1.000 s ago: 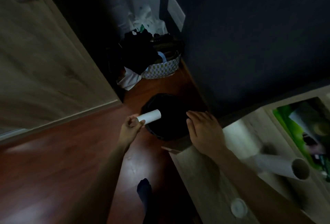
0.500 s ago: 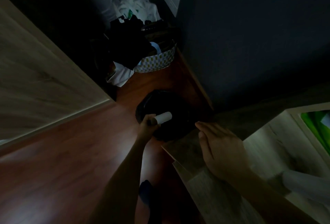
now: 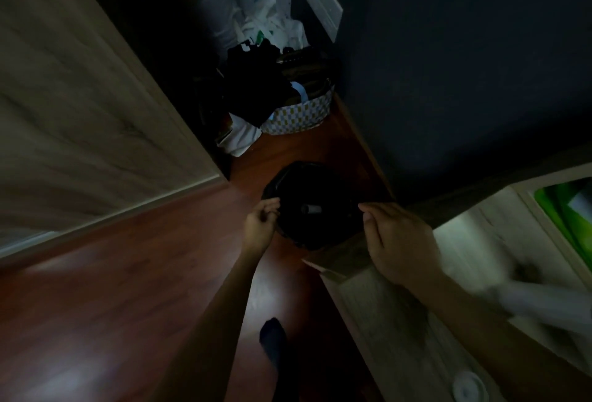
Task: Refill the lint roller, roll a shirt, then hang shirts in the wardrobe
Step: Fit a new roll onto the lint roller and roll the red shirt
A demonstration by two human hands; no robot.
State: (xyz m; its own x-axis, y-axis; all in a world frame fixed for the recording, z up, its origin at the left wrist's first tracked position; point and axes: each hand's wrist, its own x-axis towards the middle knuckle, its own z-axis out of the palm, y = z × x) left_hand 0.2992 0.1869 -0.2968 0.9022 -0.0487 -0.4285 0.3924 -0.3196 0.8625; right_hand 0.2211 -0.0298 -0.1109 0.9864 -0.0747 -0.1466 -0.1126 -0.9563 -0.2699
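Observation:
A small pale tube, the used roller core (image 3: 311, 209), lies deep inside the black lined bin (image 3: 272, 188) on the floor. My left hand (image 3: 260, 225) hovers at the bin's left rim, fingers loosely curled and holding nothing. My right hand (image 3: 397, 238) rests flat, fingers apart, on the corner of the wooden tabletop (image 3: 362, 289). A blurred white roll (image 3: 544, 302) lies on the table at the right. The scene is dim.
A patterned laundry basket (image 3: 298, 114) heaped with dark and white clothes stands beyond the bin, against the dark wall. A pale wooden door (image 3: 73, 106) fills the left. My socked foot (image 3: 272, 339) is on the red-brown floor. A small white lid (image 3: 467, 385) lies on the table.
My left hand has let go of the pale tube, which now lies inside the bin. The right hand has stayed on the table corner.

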